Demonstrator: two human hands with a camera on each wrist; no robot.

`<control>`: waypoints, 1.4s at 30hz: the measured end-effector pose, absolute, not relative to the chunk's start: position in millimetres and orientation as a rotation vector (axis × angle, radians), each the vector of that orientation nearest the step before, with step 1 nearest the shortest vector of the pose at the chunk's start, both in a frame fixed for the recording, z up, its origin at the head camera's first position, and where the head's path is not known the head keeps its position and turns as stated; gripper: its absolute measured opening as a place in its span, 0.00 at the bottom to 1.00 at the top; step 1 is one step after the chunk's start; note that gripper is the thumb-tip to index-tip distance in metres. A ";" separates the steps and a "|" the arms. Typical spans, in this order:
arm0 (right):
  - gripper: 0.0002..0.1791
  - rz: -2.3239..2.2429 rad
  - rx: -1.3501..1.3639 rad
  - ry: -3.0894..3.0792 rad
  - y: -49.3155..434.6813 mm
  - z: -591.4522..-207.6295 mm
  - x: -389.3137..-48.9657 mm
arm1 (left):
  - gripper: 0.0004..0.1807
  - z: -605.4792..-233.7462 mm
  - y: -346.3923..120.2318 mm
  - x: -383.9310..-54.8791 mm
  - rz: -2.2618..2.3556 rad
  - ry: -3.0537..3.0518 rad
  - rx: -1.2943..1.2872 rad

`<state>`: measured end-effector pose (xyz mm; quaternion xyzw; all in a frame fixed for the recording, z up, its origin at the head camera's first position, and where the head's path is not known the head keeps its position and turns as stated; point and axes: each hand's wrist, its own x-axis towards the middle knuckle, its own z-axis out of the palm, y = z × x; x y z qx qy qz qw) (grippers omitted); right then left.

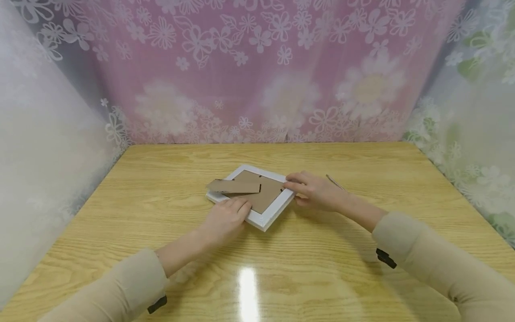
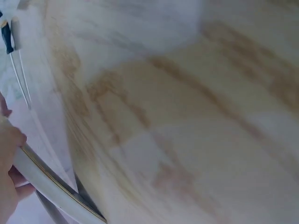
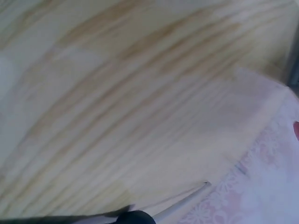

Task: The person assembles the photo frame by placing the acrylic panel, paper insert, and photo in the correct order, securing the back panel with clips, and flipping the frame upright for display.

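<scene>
A white picture frame (image 1: 277, 208) is face down, its brown backing board (image 1: 263, 203) facing up. From the board a brown easel stand (image 1: 237, 187) sticks out past the frame's left corner. My left hand (image 1: 227, 219) grips the near left side; in the left wrist view, fingers (image 2: 11, 140) lie over and under the white edge. At the right corner my right hand (image 1: 319, 192) holds the frame, fingertips on top of the border. Just behind that hand lies a screwdriver (image 1: 334, 181), mostly hidden by it; the left wrist view shows its dark handle (image 2: 7, 37).
The wood-grain table (image 1: 169, 165) stretches around the frame. A pink flowered curtain (image 1: 241, 89) hangs behind it, with pale flowered sheets at the left (image 1: 48, 134) and right (image 1: 470, 112). Black straps show under both beige sleeves.
</scene>
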<state>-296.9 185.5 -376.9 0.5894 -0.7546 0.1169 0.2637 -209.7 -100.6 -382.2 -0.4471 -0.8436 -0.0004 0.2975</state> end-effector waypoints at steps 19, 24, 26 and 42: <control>0.16 1.649 0.936 -2.538 175.4 -359.3 -286.4 | 0.18 -359.9 -106.8 -224.3 -0.527 -2.008 -1.119; 0.19 1.669 0.854 -2.548 177.0 -347.3 -280.4 | 0.15 -339.9 -102.2 -226.0 -0.741 -2.096 -0.994; 0.19 1.667 0.825 -2.545 178.8 -342.9 -278.7 | 0.14 -333.5 -100.6 -226.2 -0.840 -2.189 -0.942; 0.19 2.057 0.364 -2.483 167.4 -322.0 -268.1 | 0.19 -311.0 -84.4 -246.1 -2.013 -2.595 -0.230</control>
